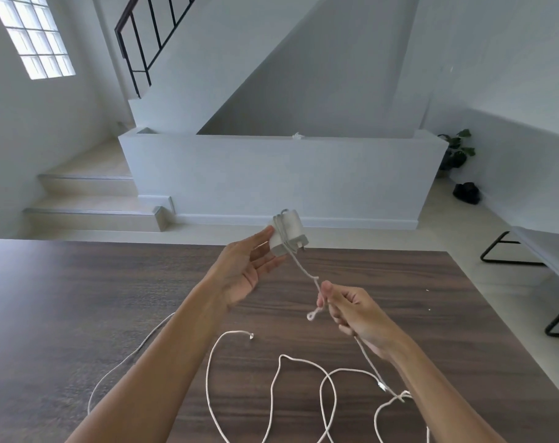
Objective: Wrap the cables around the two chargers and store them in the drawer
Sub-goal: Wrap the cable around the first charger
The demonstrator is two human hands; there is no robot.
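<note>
loose white braided cable (pixel 273 388) snakes in soft loops over the dark wood-grain bench (pixel 80 298) nearest me. above it my right hand (pixel 351 310) pinches the same cord between curled fingers, a small kink looping out beside them. the line runs taut up to a white, rounded-square charger (pixel 289 231) with a few turns already round it, which my left hand (pixel 244 270) grips by its edge. beyond stand a pale low wall (pixel 271 174) and stairs (pixel 89 199).

Your left hand (pixel 244 273) holds the white square charger (pixel 287 231) (cable already looped round it) above the dark wooden table (pixel 80 282); your right hand (pixel 351 311) pinches its white braided cable (pixel 303 270).
</note>
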